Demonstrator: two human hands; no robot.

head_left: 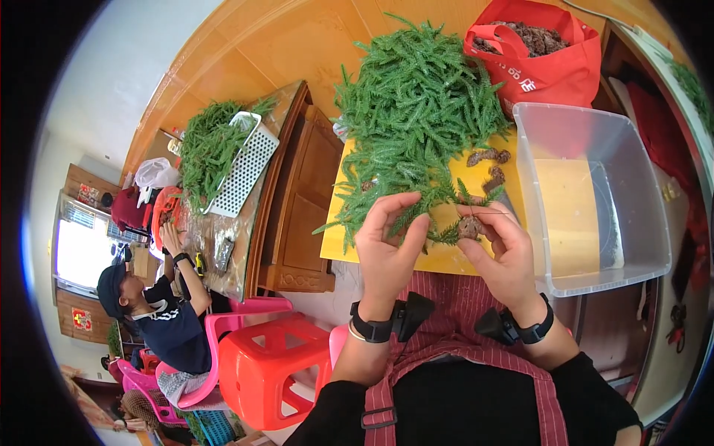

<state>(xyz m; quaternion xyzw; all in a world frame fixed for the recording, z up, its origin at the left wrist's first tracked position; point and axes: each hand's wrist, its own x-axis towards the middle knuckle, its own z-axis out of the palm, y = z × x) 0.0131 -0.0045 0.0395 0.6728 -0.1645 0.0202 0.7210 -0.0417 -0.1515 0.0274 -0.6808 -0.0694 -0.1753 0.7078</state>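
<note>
A heap of green sprigs [416,111] is lying on the yellow board [446,256], taking up most of it and spilling over its far edge. A few loose pine cones [491,167] are sitting at the heap's right side. Just beside the board to the right, a clear plastic tub [595,201] is standing, smooth-walled and boxy. Behind it a red cloth bag [550,63] is slumping open, showing more brown cones inside. A red plastic stool [271,368] is standing to the lower left, and farther left another person [160,305] is sitting at a table with a white perforated basket [245,167] of greenery.

The left hand [387,245] is curling its fingers and pinching a feathery green sprig [439,212] between thumb and fingertips. The right hand [502,253] is closing thumb and forefinger on a small scaly brown cone [468,227], held against the sprig just above the board's near edge.
</note>
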